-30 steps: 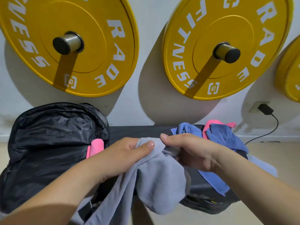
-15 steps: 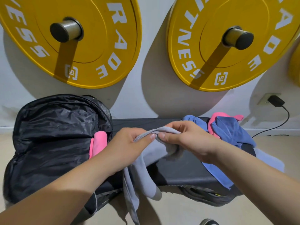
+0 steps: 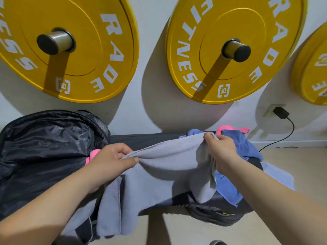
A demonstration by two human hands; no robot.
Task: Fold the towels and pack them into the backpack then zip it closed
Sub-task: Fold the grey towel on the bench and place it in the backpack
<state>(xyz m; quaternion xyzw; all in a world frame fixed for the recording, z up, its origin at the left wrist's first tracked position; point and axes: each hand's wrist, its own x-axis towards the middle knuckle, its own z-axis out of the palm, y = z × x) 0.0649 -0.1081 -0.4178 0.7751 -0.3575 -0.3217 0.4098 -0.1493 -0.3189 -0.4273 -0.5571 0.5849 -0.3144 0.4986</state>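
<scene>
left hand point(image 3: 113, 159): thumb and fingers pinched on the top hem of the grey towel point(image 3: 164, 172), centre frame
right hand point(image 3: 221, 149): fingers clamped on the same hem
change: half a second ago the hands met; now they are drawn apart and the hem runs taut between them
meaning: towel opened flat, likely ready for its first fold
backpack point(image 3: 44, 151): left of frame, gaping, pink roll point(image 3: 92, 154) at its mouth
unfolded towels point(image 3: 242, 144): heaped right, on the bench point(image 3: 146, 138)

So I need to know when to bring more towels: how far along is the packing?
Early on. A pink towel already sits in the open backpack. The left hand and right hand hold a grey towel stretched by its top edge, not yet folded. The blue towels remain heaped on the bench; zipping is left.
</scene>
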